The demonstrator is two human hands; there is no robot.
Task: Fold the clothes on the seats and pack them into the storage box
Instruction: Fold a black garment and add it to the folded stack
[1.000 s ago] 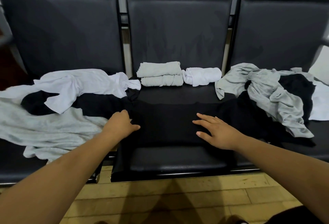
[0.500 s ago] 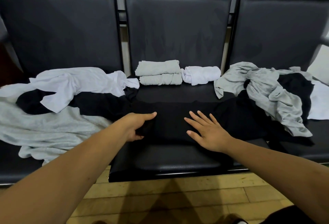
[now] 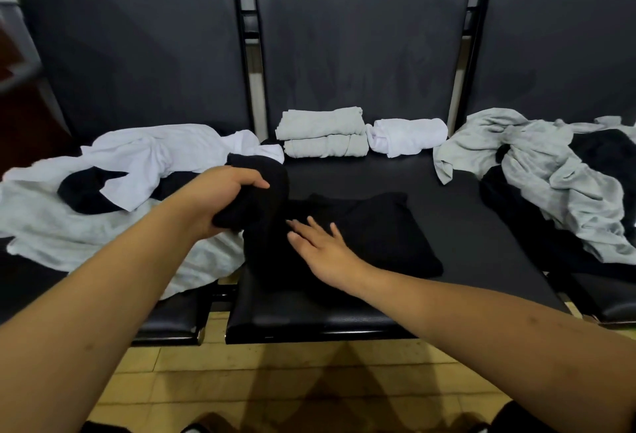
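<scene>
Two bare hands are on a black garment (image 3: 385, 229) that lies on the middle seat (image 3: 481, 247) of a row of three dark padded seats. The left hand (image 3: 220, 200) has its fingers curled tight round a bunched end of that garment, raised a little above the seat's left edge, and cloth hangs from the fist down to the part that lies flat. The right hand (image 3: 325, 247) rests flat on the garment, fingers straight and slightly spread, pointing left and far, gripping nothing. The flat part of the garment covers the near left half of the seat; its near edge is hard to tell from the dark cushion. To its right the cushion is bare out to the right edge, and a bare strip runs between the garment and the far end of the seat. There, against the backrest, two folded grey pieces (image 3: 323, 135) sit one on the other, with a rolled white piece (image 3: 409, 136) just beside them on the right. A left heap (image 3: 103, 226) of white, black and pale grey clothes covers the left seat, its pale cloth hanging over the near edge. A right heap (image 3: 557, 178) of grey and black clothes lies on the right seat, reaching the middle seat's right edge.
</scene>
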